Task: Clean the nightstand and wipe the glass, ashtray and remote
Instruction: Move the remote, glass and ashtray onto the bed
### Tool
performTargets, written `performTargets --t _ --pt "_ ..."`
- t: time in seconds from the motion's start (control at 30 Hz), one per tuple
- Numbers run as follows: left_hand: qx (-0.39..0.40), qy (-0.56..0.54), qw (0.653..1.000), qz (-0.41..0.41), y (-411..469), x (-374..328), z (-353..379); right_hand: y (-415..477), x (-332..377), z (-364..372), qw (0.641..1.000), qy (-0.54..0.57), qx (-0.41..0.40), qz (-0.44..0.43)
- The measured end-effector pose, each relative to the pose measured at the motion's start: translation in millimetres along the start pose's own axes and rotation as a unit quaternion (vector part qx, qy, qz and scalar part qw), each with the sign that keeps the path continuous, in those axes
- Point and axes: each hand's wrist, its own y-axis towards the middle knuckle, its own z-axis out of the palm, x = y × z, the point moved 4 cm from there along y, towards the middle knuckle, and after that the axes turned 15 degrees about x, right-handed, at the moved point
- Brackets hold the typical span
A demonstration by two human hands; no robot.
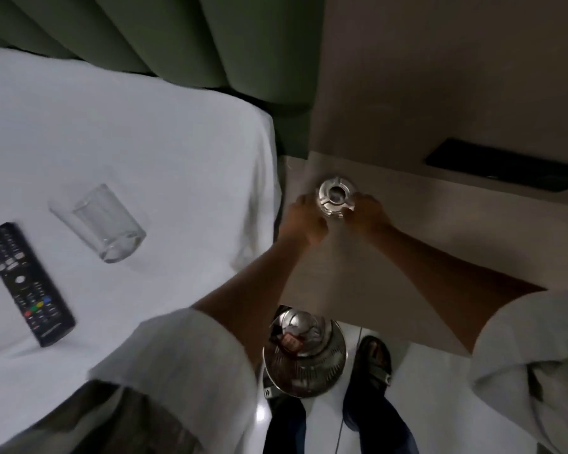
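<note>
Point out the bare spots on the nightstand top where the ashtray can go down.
The nightstand is bare right of the right hand, up to the dark wall panel, and nearer you, between the forearms. The far left corner is crowded: both hands, left hand included, hold the ashtray there.

Pale sleeves [184, 352] (rolled up), dark sandal [374, 358]

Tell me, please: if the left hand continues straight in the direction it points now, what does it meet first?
The left hand points up and to the right, and it already touches the ashtray, so that comes first. The right hand holds the other side. Beyond lies the nightstand; depth is unclear.
</note>
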Motion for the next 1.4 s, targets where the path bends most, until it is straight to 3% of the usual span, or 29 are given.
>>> performTargets --t 0.2,0.43,0.57,0.7,0.8,0.97,1.07,1.2,1.4 --pt "-0.018 -0.234 0.967 -0.101 72 -1 25 43 -24 -9 1.0 0.02 0.008 -0.008" --pt "-0.025 -0.297 0.942 -0.156 69 10 57 47 -34 -5 0.989 0.132 -0.055 0.027" --pt "-0.035 -0.244 0.957 -0.155 60 6 54 46 -42 -1 0.994 0.063 -0.039 0.078" --pt "-0.025 -0.314 0.94 -0.129 70 9 46 56 -42 -4 0.997 0.066 -0.017 0.045" --pt "-0.031 -0.33 0.933 -0.139 65 17 56 52 -47 2 0.993 0.103 -0.045 0.023" --pt "-0.137 -0.352 0.919 -0.116 25 20 45 24 -36 -1 0.975 0.193 -0.107 -0.027" --pt "-0.177 -0.331 0.925 -0.06 -1 12 24 -3 -16 -12 0.943 0.284 -0.158 -0.073" --pt "-0.248 -0.275 0.929 0.03 -41 4 -20 -34 25 -22 0.924 0.306 -0.2 -0.112" --pt "-0.363 -0.242 0.899 0.043 -100 44 -91 -60 120 -14 0.913 0.329 -0.144 -0.193"
